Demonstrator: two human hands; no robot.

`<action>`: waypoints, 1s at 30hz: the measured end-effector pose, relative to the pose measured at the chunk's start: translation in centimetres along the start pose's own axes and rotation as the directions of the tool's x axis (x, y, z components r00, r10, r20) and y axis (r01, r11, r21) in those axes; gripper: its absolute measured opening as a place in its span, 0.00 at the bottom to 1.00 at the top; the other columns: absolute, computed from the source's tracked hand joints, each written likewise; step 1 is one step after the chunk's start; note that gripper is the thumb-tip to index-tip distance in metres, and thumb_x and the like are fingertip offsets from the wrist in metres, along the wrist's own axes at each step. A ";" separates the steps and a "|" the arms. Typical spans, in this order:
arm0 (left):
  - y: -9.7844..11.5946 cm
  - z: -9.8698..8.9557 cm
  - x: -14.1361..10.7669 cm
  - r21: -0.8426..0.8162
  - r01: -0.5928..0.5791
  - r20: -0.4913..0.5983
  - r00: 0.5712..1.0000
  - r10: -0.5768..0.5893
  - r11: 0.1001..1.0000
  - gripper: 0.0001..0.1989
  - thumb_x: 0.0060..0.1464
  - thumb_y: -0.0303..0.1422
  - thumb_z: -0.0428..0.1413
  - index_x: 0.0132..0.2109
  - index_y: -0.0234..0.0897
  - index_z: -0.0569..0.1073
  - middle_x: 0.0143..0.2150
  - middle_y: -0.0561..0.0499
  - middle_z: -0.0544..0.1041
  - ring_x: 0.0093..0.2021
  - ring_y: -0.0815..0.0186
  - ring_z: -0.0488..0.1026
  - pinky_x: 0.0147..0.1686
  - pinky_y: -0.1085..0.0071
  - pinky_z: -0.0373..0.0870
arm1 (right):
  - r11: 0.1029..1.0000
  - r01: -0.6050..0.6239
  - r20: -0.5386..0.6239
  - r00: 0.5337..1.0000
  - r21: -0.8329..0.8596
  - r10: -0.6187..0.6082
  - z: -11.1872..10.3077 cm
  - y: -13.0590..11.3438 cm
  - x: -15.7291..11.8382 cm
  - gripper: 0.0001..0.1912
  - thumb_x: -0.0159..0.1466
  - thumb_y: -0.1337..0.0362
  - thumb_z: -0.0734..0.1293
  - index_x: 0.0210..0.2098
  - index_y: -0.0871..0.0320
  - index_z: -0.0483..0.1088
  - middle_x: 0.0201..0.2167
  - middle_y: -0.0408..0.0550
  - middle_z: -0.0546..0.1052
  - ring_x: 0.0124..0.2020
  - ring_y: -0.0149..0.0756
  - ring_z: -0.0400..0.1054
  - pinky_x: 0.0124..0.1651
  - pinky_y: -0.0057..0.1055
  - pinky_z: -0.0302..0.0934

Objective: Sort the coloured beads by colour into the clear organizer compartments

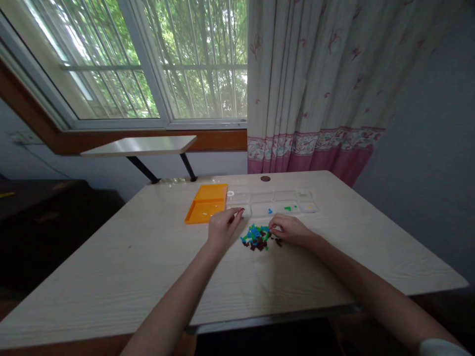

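A pile of small building bricks, blue, green and dark brown, lies on the table. My left hand is held up left of the pile, thumb and forefinger pinched on a small brown brick near the front edge of a clear compartment tray. My right hand is at the pile's right edge, its fingertips pinched together among the bricks. What they hold, if anything, is too small to make out. The clear compartment tray stands behind the pile. A few blue, green and yellow bricks lie in its front compartments, and a white piece at its back left.
An orange tray with two sections adjoins the clear tray's left side. A raised white shelf on black legs stands at the table's back left. A round brown cable-hole cover sits near the far edge of the wooden table.
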State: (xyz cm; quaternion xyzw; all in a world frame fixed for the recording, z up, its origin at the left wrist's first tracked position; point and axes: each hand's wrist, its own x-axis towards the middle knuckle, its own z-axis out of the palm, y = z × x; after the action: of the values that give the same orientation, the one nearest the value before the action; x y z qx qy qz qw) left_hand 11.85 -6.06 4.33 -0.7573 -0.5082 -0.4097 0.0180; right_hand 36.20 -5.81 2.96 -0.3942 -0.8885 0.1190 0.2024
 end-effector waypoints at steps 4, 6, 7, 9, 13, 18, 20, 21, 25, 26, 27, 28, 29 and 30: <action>-0.5 0.1 0.3 0.094 0.136 0.049 0.989 -0.141 0.986 0.16 0.55 0.41 0.46 0.38 0.38 0.74 0.21 0.53 0.71 0.23 0.71 0.67 0.26 0.77 0.57 | 1.000 -0.004 0.009 1.000 -0.007 0.005 -0.1 0.0 0.0 0.05 0.59 0.66 0.61 0.33 0.57 0.68 0.33 0.45 0.72 0.35 0.31 0.65 0.37 0.26 0.57; -1.0 0.1 0.5 0.160 0.220 0.082 0.969 -0.235 0.962 0.15 0.55 0.41 0.46 0.39 0.40 0.74 0.22 0.53 0.72 0.24 0.70 0.67 0.25 0.76 0.56 | 1.000 -0.005 0.016 1.000 -0.003 0.005 0.0 0.1 0.0 0.06 0.59 0.66 0.61 0.34 0.57 0.68 0.33 0.46 0.72 0.35 0.32 0.65 0.38 0.26 0.57; -1.3 0.2 0.6 0.196 0.259 0.096 0.955 -0.281 0.946 0.15 0.54 0.41 0.46 0.39 0.40 0.74 0.23 0.53 0.73 0.24 0.68 0.68 0.24 0.75 0.55 | 1.000 -0.004 0.022 1.000 0.001 0.004 0.1 0.2 0.0 0.06 0.59 0.65 0.60 0.34 0.57 0.68 0.33 0.46 0.72 0.35 0.32 0.65 0.38 0.26 0.58; -1.9 0.2 0.7 0.266 0.317 0.122 0.926 -0.358 0.910 0.14 0.54 0.41 0.46 0.39 0.41 0.73 0.25 0.52 0.74 0.27 0.66 0.69 0.24 0.74 0.55 | 1.000 -0.006 0.029 1.000 0.010 0.006 0.3 0.4 0.0 0.07 0.60 0.65 0.60 0.35 0.57 0.68 0.34 0.46 0.72 0.36 0.32 0.66 0.39 0.27 0.58; -2.6 0.4 0.8 0.344 0.342 0.164 0.895 -0.415 0.874 0.16 0.53 0.42 0.46 0.42 0.42 0.73 0.28 0.49 0.75 0.30 0.62 0.71 0.25 0.73 0.55 | 1.000 -0.011 0.025 1.000 0.016 0.010 0.6 0.7 -0.1 0.09 0.60 0.65 0.60 0.38 0.57 0.69 0.36 0.46 0.73 0.37 0.32 0.66 0.41 0.27 0.58; -1.9 0.2 0.6 0.277 0.228 0.235 0.926 -0.296 0.933 0.15 0.55 0.39 0.44 0.42 0.40 0.72 0.28 0.51 0.75 0.28 0.66 0.70 0.25 0.75 0.56 | 1.000 0.002 0.027 1.000 0.012 -0.002 0.6 0.6 0.0 0.12 0.60 0.66 0.59 0.41 0.56 0.69 0.38 0.47 0.73 0.40 0.33 0.66 0.43 0.27 0.58; -1.2 0.2 0.4 0.218 0.113 0.320 0.930 -0.180 0.969 0.14 0.56 0.38 0.44 0.41 0.39 0.72 0.27 0.52 0.75 0.27 0.68 0.70 0.25 0.76 0.56 | 1.000 0.002 0.031 1.000 0.014 -0.002 0.5 0.5 0.0 0.11 0.60 0.66 0.59 0.41 0.56 0.70 0.38 0.47 0.73 0.39 0.33 0.66 0.42 0.27 0.59; -0.8 0.2 0.3 0.186 0.054 0.367 0.922 -0.121 0.981 0.13 0.55 0.37 0.45 0.40 0.40 0.72 0.26 0.52 0.75 0.27 0.68 0.70 0.25 0.76 0.56 | 1.000 -0.001 0.030 1.000 0.017 0.000 0.4 0.5 0.0 0.11 0.59 0.65 0.60 0.40 0.56 0.70 0.37 0.47 0.73 0.39 0.32 0.66 0.42 0.27 0.59; 0.5 0.5 -0.2 0.039 -0.119 0.489 0.868 0.085 0.992 0.12 0.56 0.34 0.44 0.40 0.40 0.72 0.32 0.52 0.76 0.30 0.69 0.71 0.29 0.77 0.60 | 1.000 -0.003 0.023 1.000 0.028 0.003 0.4 0.5 -0.1 0.10 0.59 0.65 0.61 0.39 0.55 0.70 0.35 0.46 0.73 0.37 0.32 0.66 0.40 0.27 0.59; 0.7 0.7 -0.2 0.015 -0.146 0.501 0.857 0.119 0.989 0.12 0.56 0.34 0.44 0.40 0.40 0.72 0.33 0.52 0.76 0.32 0.69 0.72 0.30 0.77 0.61 | 0.999 0.002 0.023 1.000 0.034 -0.003 0.4 0.5 -0.1 0.09 0.59 0.65 0.61 0.39 0.55 0.70 0.35 0.46 0.73 0.37 0.32 0.66 0.40 0.26 0.59; 0.9 0.8 -0.3 0.001 -0.168 0.511 0.848 0.144 0.986 0.12 0.56 0.34 0.44 0.40 0.40 0.72 0.34 0.51 0.76 0.33 0.69 0.72 0.31 0.77 0.61 | 0.999 0.008 0.023 1.000 0.040 -0.009 0.4 0.5 -0.1 0.09 0.58 0.65 0.62 0.38 0.55 0.70 0.35 0.46 0.73 0.36 0.32 0.66 0.40 0.26 0.59; 1.0 0.8 -0.3 -0.003 -0.184 0.518 0.841 0.159 0.983 0.12 0.56 0.34 0.44 0.40 0.39 0.72 0.34 0.51 0.76 0.34 0.68 0.72 0.32 0.76 0.62 | 0.999 0.014 0.025 1.000 0.046 -0.015 0.4 0.5 -0.1 0.09 0.58 0.65 0.62 0.38 0.55 0.70 0.34 0.46 0.73 0.36 0.32 0.66 0.39 0.26 0.59; 1.0 0.9 -0.3 0.001 -0.193 0.522 0.837 0.164 0.981 0.12 0.56 0.34 0.44 0.40 0.39 0.71 0.33 0.51 0.76 0.34 0.68 0.72 0.32 0.76 0.62 | 0.999 0.018 0.026 0.999 0.052 -0.020 0.4 0.5 -0.1 0.08 0.58 0.65 0.63 0.37 0.55 0.70 0.34 0.45 0.73 0.35 0.32 0.66 0.39 0.26 0.59; 1.0 0.9 -0.3 0.007 -0.198 0.525 0.835 0.165 0.980 0.12 0.56 0.34 0.44 0.40 0.39 0.71 0.33 0.51 0.76 0.34 0.68 0.72 0.32 0.76 0.62 | 0.998 0.021 0.029 0.999 0.055 -0.023 0.3 0.5 -0.1 0.08 0.57 0.65 0.63 0.37 0.56 0.70 0.33 0.45 0.73 0.35 0.31 0.66 0.38 0.26 0.58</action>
State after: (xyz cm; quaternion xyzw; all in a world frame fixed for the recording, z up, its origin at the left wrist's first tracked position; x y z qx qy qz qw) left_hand 13.10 -6.40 3.92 -0.8837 -0.4322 -0.1696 -0.0591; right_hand 36.44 -5.62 2.45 -0.3769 -0.8922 0.1467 0.2012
